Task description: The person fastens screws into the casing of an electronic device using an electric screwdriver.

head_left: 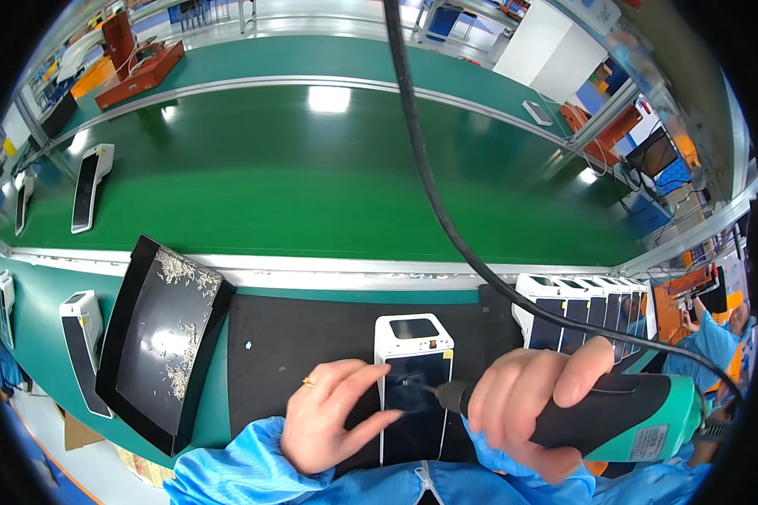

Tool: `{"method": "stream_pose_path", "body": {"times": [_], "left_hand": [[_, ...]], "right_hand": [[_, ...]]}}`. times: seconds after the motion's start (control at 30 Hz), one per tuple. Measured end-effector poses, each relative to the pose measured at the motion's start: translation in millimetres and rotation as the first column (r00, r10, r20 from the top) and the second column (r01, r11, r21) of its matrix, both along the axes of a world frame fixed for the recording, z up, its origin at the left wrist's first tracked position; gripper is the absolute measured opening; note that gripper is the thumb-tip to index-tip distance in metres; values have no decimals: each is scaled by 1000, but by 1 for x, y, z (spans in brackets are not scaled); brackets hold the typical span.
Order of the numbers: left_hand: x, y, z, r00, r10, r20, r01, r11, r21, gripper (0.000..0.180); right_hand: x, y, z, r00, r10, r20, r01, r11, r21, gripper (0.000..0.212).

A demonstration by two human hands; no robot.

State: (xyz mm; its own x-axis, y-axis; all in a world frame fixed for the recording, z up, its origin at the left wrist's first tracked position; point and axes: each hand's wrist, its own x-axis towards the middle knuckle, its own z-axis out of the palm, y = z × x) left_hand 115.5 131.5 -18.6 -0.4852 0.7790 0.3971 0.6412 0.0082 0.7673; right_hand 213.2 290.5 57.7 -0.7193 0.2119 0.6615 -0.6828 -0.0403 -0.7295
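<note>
A white handheld terminal with a dark screen [413,370] lies face up on a black mat [295,353] in front of me. My left hand [333,417], with a ring on one finger, rests on the mat and steadies the terminal's left edge with its fingers spread. My right hand [535,404] grips a green and black electric screwdriver [623,412], held sideways. Its bit tip [429,389] touches the terminal's screen area. A black cable [429,185] runs up from the screwdriver past the top of the view.
A black tray with several small screws [160,337] leans at the left of the mat. A row of white terminals [581,307] stands at the right. More terminals [88,185] lie on the green conveyor belt [328,177]. Another person in blue [707,337] works at far right.
</note>
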Motion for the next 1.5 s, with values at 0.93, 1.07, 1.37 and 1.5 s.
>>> {"method": "stream_pose_path", "body": {"times": [0.93, 1.07, 1.37, 1.5], "left_hand": [[20, -10, -33, 956, -117, 268, 179, 959, -219, 18], [22, -10, -32, 941, -107, 320, 193, 948, -252, 16], [22, -18, -42, 947, -61, 315, 142, 960, -240, 17], [25, -9, -46, 945, -100, 312, 164, 969, -184, 17]], "right_hand": [[-23, -1, -18, 999, -47, 27, 43, 992, 117, 50], [-22, 2, -11, 995, 23, 96, -39, 985, 168, 49], [-39, -1, -13, 953, 176, 246, -224, 958, 181, 48], [-35, -10, 0, 946, -54, 319, -8, 982, 190, 47]]}}
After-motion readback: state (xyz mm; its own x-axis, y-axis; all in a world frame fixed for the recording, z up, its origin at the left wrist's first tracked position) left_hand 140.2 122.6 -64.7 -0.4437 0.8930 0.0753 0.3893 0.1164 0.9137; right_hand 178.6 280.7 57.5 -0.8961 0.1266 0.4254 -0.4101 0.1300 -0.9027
